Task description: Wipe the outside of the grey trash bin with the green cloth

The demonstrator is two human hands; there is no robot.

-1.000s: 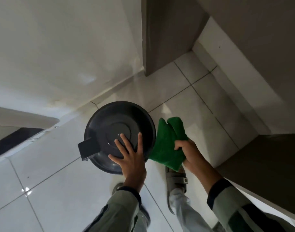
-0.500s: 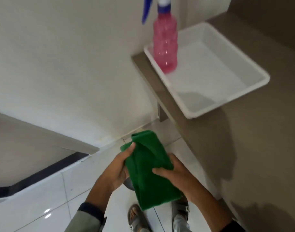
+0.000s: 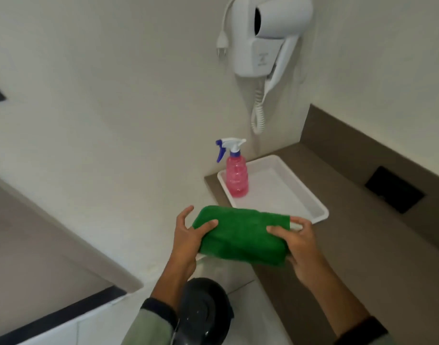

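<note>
Cloth [image 3: 241, 239] held both ends; spray bottle [image 3: 236, 175] in tray [image 3: 310, 207] beyond.

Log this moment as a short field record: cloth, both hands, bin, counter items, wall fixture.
cloth: green cloth, folded, held level in the air between both hands
left hand: left hand grips the cloth's left end
right hand: right hand grips the cloth's right end
bin: grey trash bin on the floor below the hands, lid on, not touched
counter: pink spray bottle upright in the white tray
wall: white hair dryer in its mount, coiled cord hanging
wiping: not under way
</note>
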